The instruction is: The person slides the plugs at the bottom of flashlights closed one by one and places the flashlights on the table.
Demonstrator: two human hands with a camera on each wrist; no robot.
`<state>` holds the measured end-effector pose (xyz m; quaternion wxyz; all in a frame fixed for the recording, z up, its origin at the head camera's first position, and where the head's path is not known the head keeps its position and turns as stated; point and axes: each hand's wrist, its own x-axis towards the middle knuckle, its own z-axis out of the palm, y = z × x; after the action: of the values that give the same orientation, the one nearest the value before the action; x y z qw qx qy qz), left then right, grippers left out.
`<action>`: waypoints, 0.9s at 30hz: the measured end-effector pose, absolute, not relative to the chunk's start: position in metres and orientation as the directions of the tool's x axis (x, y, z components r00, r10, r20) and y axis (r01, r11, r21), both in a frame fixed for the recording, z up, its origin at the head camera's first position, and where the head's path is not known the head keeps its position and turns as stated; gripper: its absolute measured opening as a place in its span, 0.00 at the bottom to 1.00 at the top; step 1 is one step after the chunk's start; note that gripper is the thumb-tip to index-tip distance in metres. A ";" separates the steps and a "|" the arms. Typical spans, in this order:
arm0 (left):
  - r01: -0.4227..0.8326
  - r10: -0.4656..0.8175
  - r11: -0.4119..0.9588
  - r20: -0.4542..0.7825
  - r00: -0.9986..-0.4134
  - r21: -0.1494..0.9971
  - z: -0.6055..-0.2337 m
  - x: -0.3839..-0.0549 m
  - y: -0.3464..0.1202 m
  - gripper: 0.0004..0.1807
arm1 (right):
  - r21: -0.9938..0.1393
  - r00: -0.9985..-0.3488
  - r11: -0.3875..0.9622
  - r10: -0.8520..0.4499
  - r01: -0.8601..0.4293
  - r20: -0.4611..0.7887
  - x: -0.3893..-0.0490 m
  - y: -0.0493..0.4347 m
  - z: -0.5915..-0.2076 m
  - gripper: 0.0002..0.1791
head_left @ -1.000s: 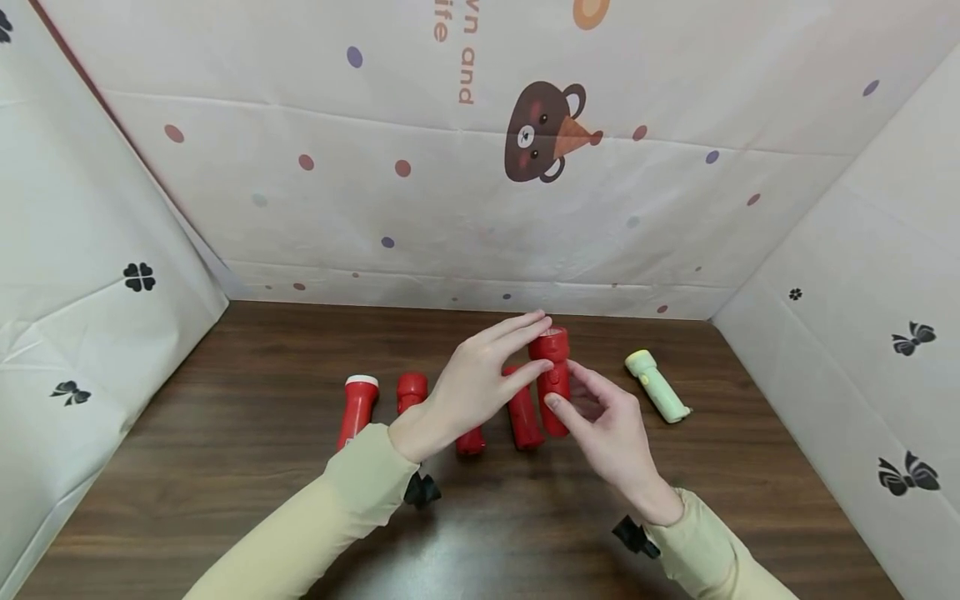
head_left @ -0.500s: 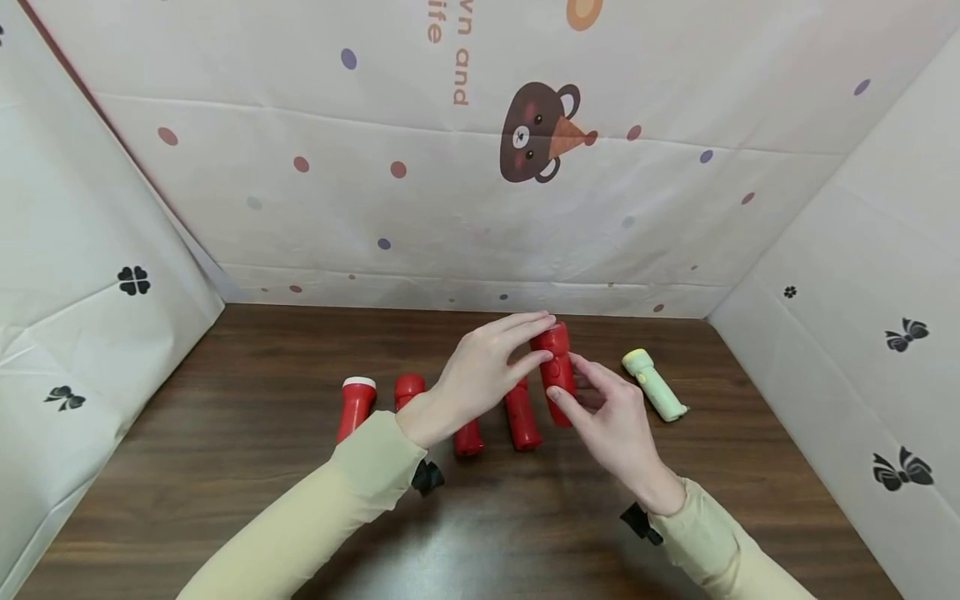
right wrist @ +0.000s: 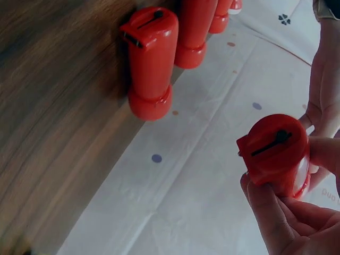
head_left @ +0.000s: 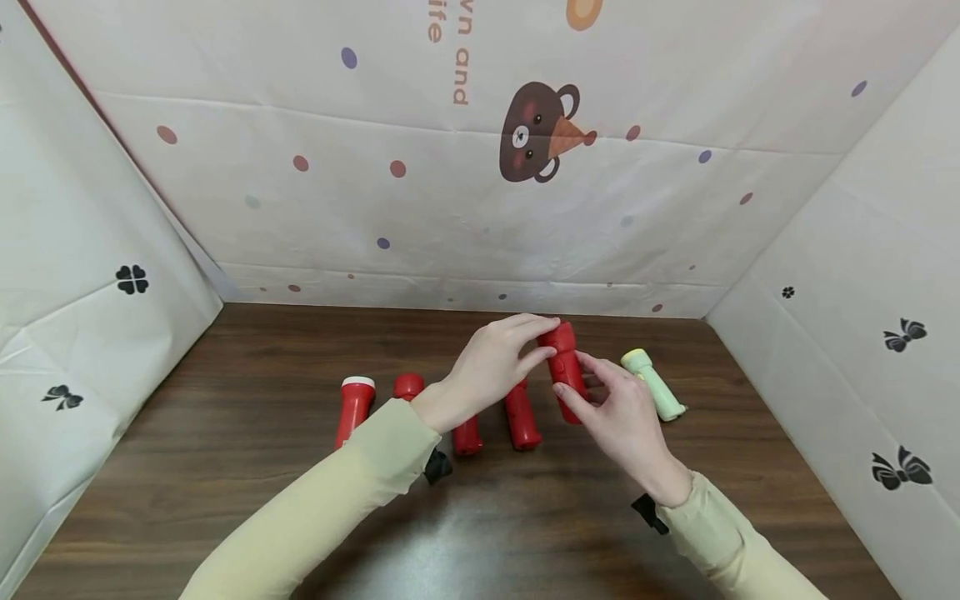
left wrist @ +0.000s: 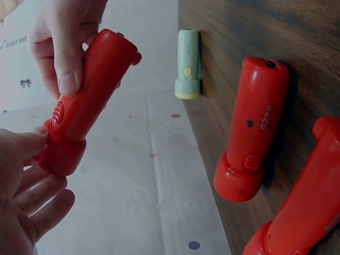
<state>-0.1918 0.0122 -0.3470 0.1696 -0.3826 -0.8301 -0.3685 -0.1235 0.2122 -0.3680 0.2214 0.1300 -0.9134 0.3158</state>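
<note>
A red flashlight (head_left: 567, 375) is held above the table between both hands, its wider head up and away from me. My left hand (head_left: 487, 362) holds the head end, thumb on one side and fingers on the other. On the lower body, my right hand (head_left: 622, 417) pinches with thumb and fingers. The left wrist view shows the ribbed switch of this flashlight (left wrist: 87, 101) facing that camera. Its tail end (right wrist: 276, 146), with a black slot-like mark, faces the right wrist camera. The lens is out of sight.
Several red flashlights lie in a row to the left: one white-rimmed (head_left: 354, 412), one partly behind the left arm (head_left: 408, 386), and two more red flashlights (head_left: 467, 437) (head_left: 521, 417). A pale green flashlight (head_left: 660, 392) lies right. Printed cloth walls (head_left: 300, 217) border the wooden table (head_left: 540, 533).
Both hands have shifted slightly right with the red flashlight. It has tilted, and its lens end, visible a second ago, has turned out of sight. The flashlights on the table have stayed put.
</note>
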 end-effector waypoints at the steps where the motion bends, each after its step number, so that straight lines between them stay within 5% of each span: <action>1: 0.751 0.515 0.441 0.547 -0.660 0.491 -0.348 -0.193 0.013 0.23 | -0.518 -0.872 0.771 -0.097 -0.370 0.479 -0.124 0.213 -0.368 0.25; 9: 0.668 0.550 0.508 0.392 -0.738 0.544 -0.351 -0.204 0.023 0.24 | -0.502 -0.915 0.812 -0.093 -0.298 0.393 -0.130 0.219 -0.369 0.25; 27: 0.606 0.596 0.641 0.192 -0.780 0.471 -0.374 -0.229 0.047 0.22 | -0.488 -0.977 0.857 -0.077 -0.166 0.198 -0.152 0.230 -0.387 0.25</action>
<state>-0.2292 0.0470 -0.3740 0.0098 -0.3316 -0.9059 -0.2633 -0.1520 0.2304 -0.3871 0.0861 0.0633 -0.9597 0.2598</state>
